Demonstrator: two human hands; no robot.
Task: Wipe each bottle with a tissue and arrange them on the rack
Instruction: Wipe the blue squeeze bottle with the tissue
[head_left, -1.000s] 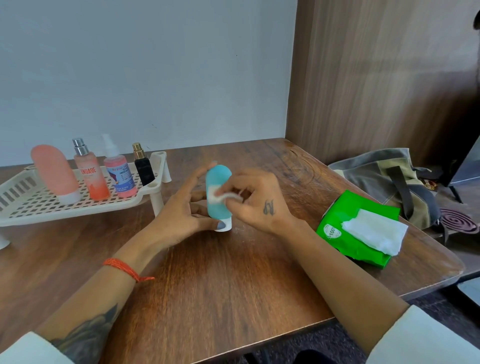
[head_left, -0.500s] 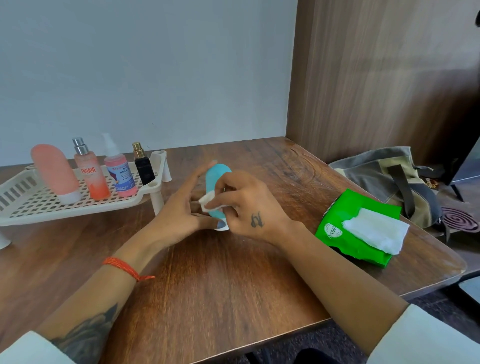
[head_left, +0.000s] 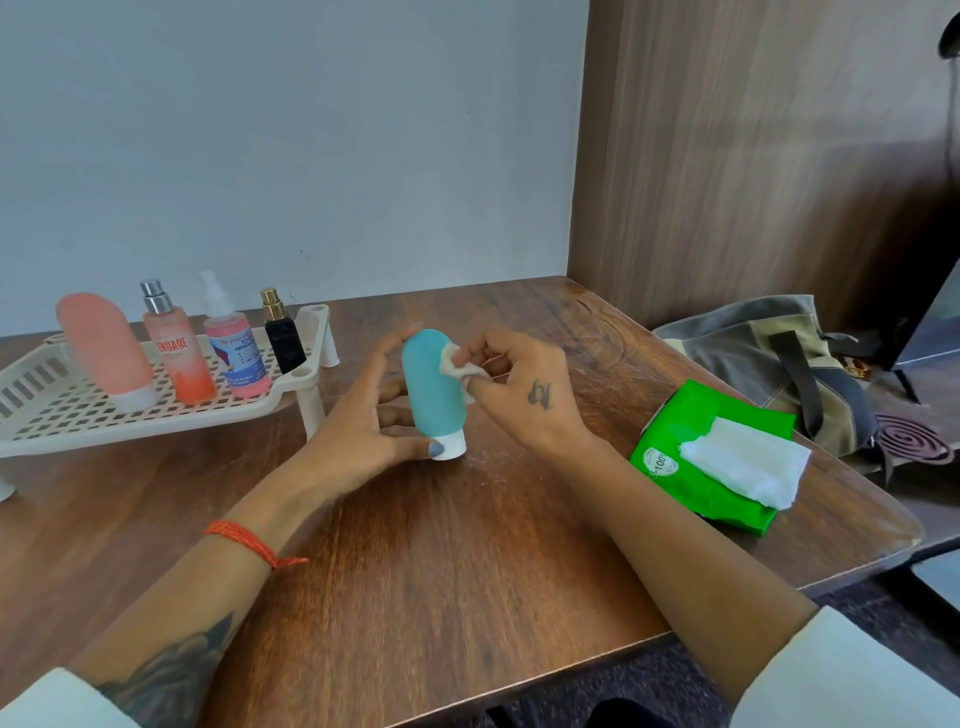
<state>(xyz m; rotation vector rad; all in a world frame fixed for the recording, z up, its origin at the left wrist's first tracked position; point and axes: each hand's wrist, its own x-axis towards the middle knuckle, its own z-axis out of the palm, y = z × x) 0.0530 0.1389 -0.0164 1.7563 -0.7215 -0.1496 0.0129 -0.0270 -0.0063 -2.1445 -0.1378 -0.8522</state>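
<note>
A teal tube bottle (head_left: 432, 387) with a white cap stands cap-down on the wooden table (head_left: 467, 545). My left hand (head_left: 358, 431) holds it from the left, thumb at the cap and fingers behind it. My right hand (head_left: 519, 392) pinches a small white tissue (head_left: 456, 364) against the bottle's upper right side. The cream rack (head_left: 47, 415) at the left carries a peach tube (head_left: 106, 351), an orange spray bottle (head_left: 176, 353), a pink spray bottle (head_left: 236, 348) and a small black bottle (head_left: 283, 332).
A green tissue pack (head_left: 696, 457) with a white tissue (head_left: 743, 465) pulled out lies at the right. Beyond the table's right edge are a grey-olive bag (head_left: 769, 358) and a purple coil (head_left: 914, 439). A wood panel wall stands behind them.
My right hand moved the tissue down the bottle's front toward the cap, then up to its upper right side. My left hand kept its hold.
</note>
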